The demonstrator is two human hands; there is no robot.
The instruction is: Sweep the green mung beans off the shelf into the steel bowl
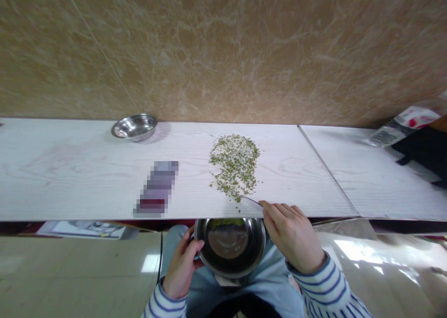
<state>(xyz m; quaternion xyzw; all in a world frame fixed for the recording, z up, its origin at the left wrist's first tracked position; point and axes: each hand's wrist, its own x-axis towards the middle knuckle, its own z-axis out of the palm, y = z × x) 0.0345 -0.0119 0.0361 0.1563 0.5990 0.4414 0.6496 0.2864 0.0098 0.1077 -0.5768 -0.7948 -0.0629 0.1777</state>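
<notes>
Green beans, small like mung beans, and white grains [237,162] lie scattered in a patch on the white table [296,178]. My right hand [291,229] grips a thin metal utensil [252,200] whose tip touches the near end of the patch; whether it is a spoon or a knife I cannot tell. Below the table's front edge, over my lap, my left hand [186,260] is closed on the left side of a steel pot [258,257]. Some green beans [226,222] lie inside the pot at its far side, partly under the table edge.
A shallow steel bowl [136,128] stands at the back left by the marbled wall [223,52]. A blurred-out flat object [157,187], perhaps a phone, lies left of the beans. To the far right are a clear plastic bag [398,125] and a black item [424,152].
</notes>
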